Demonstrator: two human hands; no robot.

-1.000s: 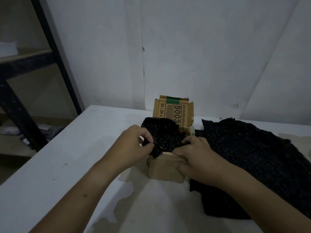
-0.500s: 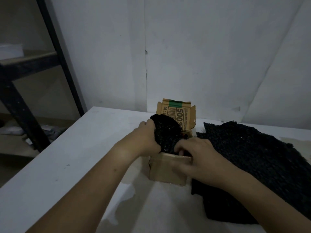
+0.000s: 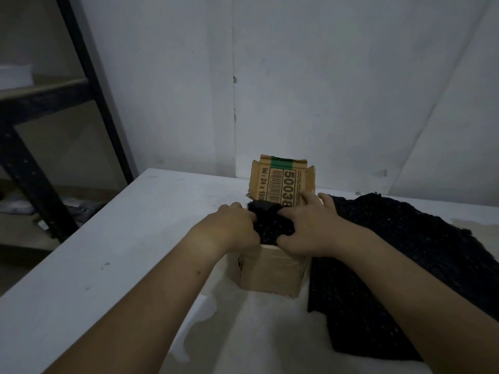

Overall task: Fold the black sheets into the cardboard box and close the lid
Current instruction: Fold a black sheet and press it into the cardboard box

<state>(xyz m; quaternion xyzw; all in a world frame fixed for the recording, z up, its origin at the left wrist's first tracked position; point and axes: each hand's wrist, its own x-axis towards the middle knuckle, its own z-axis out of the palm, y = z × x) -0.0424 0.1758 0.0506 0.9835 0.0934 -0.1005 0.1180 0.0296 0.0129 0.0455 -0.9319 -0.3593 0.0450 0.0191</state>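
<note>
We see the small cardboard box point(image 3: 271, 273) standing on the white table point(image 3: 108, 255), its open top facing up and one plain side wall turned toward us. Its lid point(image 3: 283, 184) stands upright along the far edge, hinge running left to right, with the printed face, barcode and green band toward us. A bunched black sheet point(image 3: 270, 225) sits in the mouth of the box, bulging above the rim; we cannot tell a clear long axis in the wad.

The left hand point(image 3: 232, 228) is at the wad's left side, fingers curled down and in against it, gripping it. Its fingertips are hidden behind the knuckles. The right hand point(image 3: 307, 228) lies over the wad's right side with fingers spread apart and nearly straight, pressing down. The thumb is at the near rim and the longest fingers reach the foot of the lid. The wad thus lies between the two hands and partly under the right palm.

Just right of the box, under the right forearm, a larger pile of black sheets point(image 3: 405, 255) lies spread flat on the table.
</note>
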